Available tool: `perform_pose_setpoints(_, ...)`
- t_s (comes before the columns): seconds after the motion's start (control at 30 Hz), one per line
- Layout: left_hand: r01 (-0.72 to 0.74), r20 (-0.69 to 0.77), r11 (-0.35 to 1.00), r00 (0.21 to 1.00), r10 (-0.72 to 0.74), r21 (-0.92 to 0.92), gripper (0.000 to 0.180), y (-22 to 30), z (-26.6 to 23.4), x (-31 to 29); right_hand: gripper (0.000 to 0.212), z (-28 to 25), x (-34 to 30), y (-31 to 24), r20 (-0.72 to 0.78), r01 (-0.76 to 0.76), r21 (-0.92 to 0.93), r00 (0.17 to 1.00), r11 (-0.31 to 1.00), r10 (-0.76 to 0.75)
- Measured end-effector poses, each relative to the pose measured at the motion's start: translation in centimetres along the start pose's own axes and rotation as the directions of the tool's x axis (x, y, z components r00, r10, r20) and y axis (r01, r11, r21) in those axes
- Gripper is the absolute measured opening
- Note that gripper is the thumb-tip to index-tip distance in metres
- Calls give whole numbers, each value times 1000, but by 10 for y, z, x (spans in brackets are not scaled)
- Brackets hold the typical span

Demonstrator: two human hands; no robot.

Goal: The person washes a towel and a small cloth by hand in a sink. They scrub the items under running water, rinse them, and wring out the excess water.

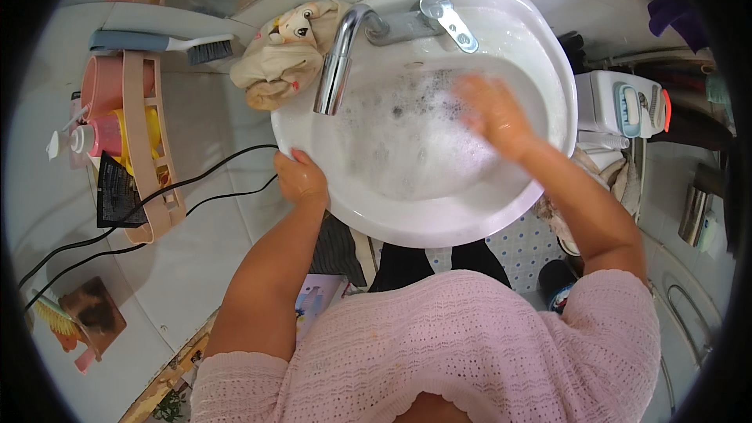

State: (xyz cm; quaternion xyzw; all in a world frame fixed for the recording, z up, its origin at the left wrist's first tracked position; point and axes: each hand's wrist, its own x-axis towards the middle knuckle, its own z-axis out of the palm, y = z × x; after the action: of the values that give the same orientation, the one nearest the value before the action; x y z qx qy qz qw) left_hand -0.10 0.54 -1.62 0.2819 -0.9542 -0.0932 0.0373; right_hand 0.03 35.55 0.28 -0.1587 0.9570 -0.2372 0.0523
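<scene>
A white washbasin (558, 121) is in front of me, with foamy, soapy water (399, 137) in its bowl. My left hand (301, 178) grips the basin's left rim, its fingers partly hidden at the edge. Over the right part of the suds is my right hand (492, 113), wet and smeared by motion; nothing is visible in it. A chrome faucet (337, 70) curves over the bowl's left side, and its flat lever (450, 23) points toward the front right. I see no stream leaving the spout.
A bunched cream cloth (286, 55) lies on the basin's back-left corner. On the left wall, a pink rack (139, 133) holds bottles and a cup, with a scrub brush (168, 43) above. Black cables (211, 158) run behind my left hand. A white container with brushes (623, 106) stands right.
</scene>
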Motion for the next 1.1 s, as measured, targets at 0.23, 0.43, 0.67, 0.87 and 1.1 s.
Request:
perform_pose_setpoints(0.23,-3,31,1000,1000,3,1,34,3,2,5,34,-3,-109,31,201,-27,-223,977,975,73)
perform_pose_setpoints(0.43,-48,-31,999,998,49,19,36,-2,6,4,14,68,-5,-16,47,-173,114,985,978,168)
perform_pose_setpoints(0.67,-8,22,1000,1000,9,-26,38,8,-4,2,21,130,68,-34,273,-459,-177,827,871,492)
perform_pose_setpoints(0.87,-133,-122,991,983,135,31,33,-7,16,4,24,122,87,2,326,-288,-225,878,931,350)
perform_pose_setpoints(1.1,-135,-134,991,981,137,24,34,-6,14,4,35,50,25,0,249,-480,607,872,633,422)
